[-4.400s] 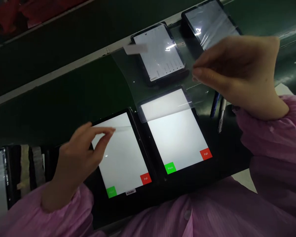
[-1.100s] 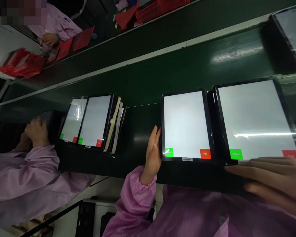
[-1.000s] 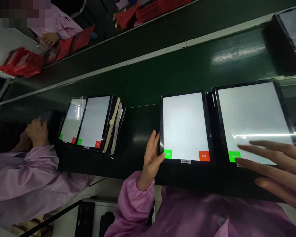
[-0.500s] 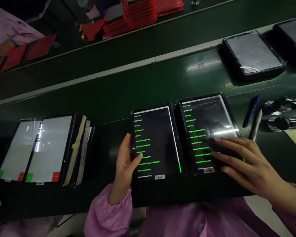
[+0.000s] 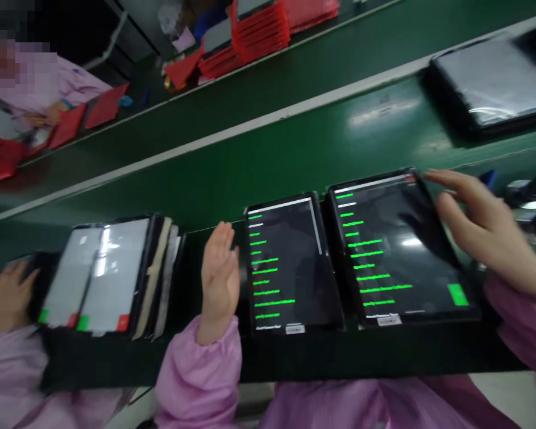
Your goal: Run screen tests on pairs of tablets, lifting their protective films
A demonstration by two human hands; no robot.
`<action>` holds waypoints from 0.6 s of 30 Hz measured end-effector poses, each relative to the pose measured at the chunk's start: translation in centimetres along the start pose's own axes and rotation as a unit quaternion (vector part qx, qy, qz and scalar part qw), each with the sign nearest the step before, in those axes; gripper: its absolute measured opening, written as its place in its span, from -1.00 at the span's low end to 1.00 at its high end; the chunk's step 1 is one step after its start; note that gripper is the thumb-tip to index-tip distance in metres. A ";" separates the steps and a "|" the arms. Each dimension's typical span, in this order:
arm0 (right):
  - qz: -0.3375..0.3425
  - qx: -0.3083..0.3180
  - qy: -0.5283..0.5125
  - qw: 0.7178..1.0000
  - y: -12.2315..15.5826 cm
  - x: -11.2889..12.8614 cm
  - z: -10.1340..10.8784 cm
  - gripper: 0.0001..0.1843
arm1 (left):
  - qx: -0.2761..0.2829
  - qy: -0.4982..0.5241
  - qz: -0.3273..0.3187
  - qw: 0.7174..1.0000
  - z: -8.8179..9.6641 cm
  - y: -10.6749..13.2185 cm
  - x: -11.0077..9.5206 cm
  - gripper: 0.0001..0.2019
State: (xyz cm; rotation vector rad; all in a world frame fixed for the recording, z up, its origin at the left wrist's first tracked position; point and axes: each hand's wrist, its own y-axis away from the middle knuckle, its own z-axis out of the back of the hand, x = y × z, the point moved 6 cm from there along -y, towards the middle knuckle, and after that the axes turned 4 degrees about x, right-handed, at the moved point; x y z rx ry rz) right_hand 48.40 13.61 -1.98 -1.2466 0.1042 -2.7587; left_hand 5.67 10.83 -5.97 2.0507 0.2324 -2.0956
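Observation:
Two black-framed tablets lie side by side on the dark green conveyor belt, each showing a dark screen with a list of green lines. My left hand stands open with fingers up, close to the left edge of the left tablet and holding nothing. My right hand is slightly blurred, its fingertips at the top right corner of the right tablet. That tablet has a green square at its lower right corner.
A stack of tablets with white screens lies to the left, beside a co-worker's hand. Another tablet sits at the upper right. Red packets fill a farther belt, and a second pink-sleeved person works there.
My right hand has moved from the tablet's lower part up to its top right corner. My left hand has lifted off the left tablet. The view has shifted slightly.

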 end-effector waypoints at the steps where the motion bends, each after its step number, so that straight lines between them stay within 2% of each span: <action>1: -0.049 -0.001 -0.082 0.995 -1.5 -1.2 -0.6 -0.45 | -0.007 0.000 -0.016 1.000 -0.5 -1.6 0.3 -0.40; 3: -0.084 0.003 -0.122 0.989 -4.0 -2.9 -2.0 -0.29 | -0.013 0.020 -0.026 0.999 -1.8 -4.5 1.4 -0.49; 5: -0.133 0.019 -0.231 0.964 -5.4 -4.5 -3.5 -0.20 | 0.007 0.047 -0.003 0.999 -3.4 -6.5 2.6 -0.51; 8: -0.162 0.033 -0.307 0.937 -5.7 -5.4 -4.7 -0.14 | 0.045 0.062 0.031 0.997 -4.8 -7.3 3.5 -0.44; 10: -0.150 0.056 -0.292 0.943 -5.6 -5.1 -4.9 -0.14 | 0.055 0.051 0.031 0.997 -4.8 -7.1 3.3 -0.42; 14: -0.083 0.084 -0.226 0.967 -5.8 -4.2 -4.7 -0.09 | 0.061 0.034 0.031 0.997 -4.6 -6.9 2.9 -0.41; 18: -0.090 0.101 -0.238 0.962 -6.2 -4.8 -5.0 -0.06 | 0.023 0.030 0.039 0.999 -4.8 -7.5 2.6 -0.29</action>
